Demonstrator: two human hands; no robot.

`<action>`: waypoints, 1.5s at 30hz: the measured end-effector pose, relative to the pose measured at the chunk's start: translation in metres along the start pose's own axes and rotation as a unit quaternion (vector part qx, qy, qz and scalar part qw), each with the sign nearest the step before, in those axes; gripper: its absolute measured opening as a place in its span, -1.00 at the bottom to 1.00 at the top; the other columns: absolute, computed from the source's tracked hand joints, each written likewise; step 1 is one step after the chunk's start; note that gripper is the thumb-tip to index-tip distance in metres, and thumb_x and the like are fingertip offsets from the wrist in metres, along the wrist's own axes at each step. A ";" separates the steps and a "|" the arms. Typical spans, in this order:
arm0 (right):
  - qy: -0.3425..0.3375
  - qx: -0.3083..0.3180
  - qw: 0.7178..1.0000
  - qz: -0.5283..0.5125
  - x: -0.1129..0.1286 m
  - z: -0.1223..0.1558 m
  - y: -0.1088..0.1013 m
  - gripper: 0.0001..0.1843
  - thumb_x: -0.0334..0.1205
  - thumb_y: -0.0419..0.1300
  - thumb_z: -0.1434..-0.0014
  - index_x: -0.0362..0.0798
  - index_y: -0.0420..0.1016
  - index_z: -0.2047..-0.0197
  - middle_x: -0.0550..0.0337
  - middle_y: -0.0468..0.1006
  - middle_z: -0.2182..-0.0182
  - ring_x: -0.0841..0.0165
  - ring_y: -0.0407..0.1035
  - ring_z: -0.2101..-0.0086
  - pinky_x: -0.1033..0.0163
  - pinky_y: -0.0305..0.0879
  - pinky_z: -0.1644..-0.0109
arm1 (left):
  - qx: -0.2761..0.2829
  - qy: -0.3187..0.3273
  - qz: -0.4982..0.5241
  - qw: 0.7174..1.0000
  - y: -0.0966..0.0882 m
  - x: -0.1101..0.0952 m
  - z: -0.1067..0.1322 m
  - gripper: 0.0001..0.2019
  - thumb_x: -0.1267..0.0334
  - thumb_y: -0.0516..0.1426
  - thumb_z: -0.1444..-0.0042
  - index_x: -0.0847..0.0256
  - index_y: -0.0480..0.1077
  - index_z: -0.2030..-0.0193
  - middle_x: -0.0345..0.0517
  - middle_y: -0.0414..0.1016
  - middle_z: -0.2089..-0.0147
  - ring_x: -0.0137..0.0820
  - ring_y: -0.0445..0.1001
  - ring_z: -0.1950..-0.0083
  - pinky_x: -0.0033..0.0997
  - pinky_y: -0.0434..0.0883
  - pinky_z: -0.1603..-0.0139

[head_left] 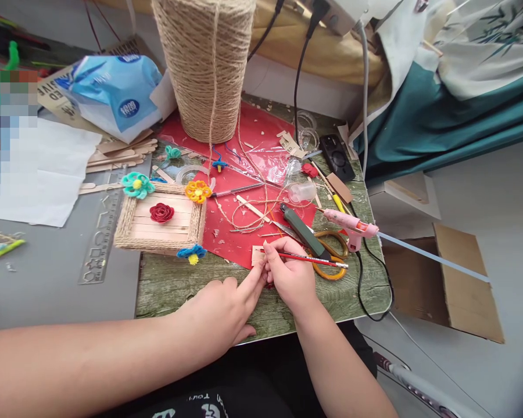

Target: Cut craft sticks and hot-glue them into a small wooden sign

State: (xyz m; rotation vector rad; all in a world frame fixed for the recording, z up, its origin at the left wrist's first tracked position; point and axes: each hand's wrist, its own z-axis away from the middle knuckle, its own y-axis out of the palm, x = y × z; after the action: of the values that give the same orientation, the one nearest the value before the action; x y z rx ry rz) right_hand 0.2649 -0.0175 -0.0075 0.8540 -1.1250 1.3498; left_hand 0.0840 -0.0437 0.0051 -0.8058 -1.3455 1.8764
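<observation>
My right hand (290, 271) is closed around a red pencil (326, 261) that points right, over the green wood-grain board (174, 287). My left hand (226, 310) reaches in from the left with its fingertips pinched against the right hand, on something small and reddish that I cannot make out. Just above the hands lies a small piece of wooden stick (258, 254) on the red sheet (244, 232). A twine-wrapped stick frame (159, 223) with a red rose, teal, orange and blue flowers lies to the left.
A big cone of jute twine (207, 64) stands at the back. A pink glue gun (351, 223), a green utility knife (303, 229), yellow-handled scissors (329, 255), loose twine, craft sticks (117, 154), a clear ruler (100, 232) and a blue tissue pack (113, 93) lie around.
</observation>
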 end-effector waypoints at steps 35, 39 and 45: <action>0.002 -0.003 1.000 -0.001 -0.001 -0.001 -0.001 -0.60 0.14 0.36 -0.27 0.00 0.45 0.35 0.35 0.45 0.64 0.47 0.31 0.68 0.37 0.27 0.62 | 0.011 0.001 -0.006 1.000 0.000 0.000 0.000 0.01 -0.27 0.13 -0.28 0.35 -0.13 -0.63 0.45 -0.42 -0.64 -0.28 0.51 0.27 -0.25 0.52 0.35; 0.002 -0.003 1.000 -0.003 -0.001 -0.001 -0.001 -0.61 0.13 0.36 -0.28 0.00 0.44 0.35 0.36 0.45 0.63 0.47 0.30 0.69 0.38 0.25 0.63 | 0.007 0.002 -0.010 1.000 0.001 0.000 0.000 0.02 -0.27 0.12 -0.28 0.37 -0.15 -0.63 0.46 -0.44 -0.64 -0.27 0.51 0.28 -0.24 0.51 0.36; -0.002 -0.001 1.000 0.001 -0.001 -0.001 0.000 -0.61 0.12 0.36 -0.28 0.01 0.44 0.36 0.36 0.45 0.63 0.48 0.30 0.69 0.38 0.26 0.63 | 0.006 0.000 -0.010 1.000 0.002 -0.001 0.000 0.01 -0.27 0.12 -0.28 0.36 -0.13 -0.63 0.45 -0.41 -0.64 -0.28 0.51 0.28 -0.25 0.51 0.36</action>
State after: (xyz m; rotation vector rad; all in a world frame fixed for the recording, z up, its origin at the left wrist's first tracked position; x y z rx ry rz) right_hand 0.2651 -0.0172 -0.0085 0.8535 -1.1312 1.3491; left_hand 0.0840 -0.0452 0.0037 -0.7827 -1.3378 1.8670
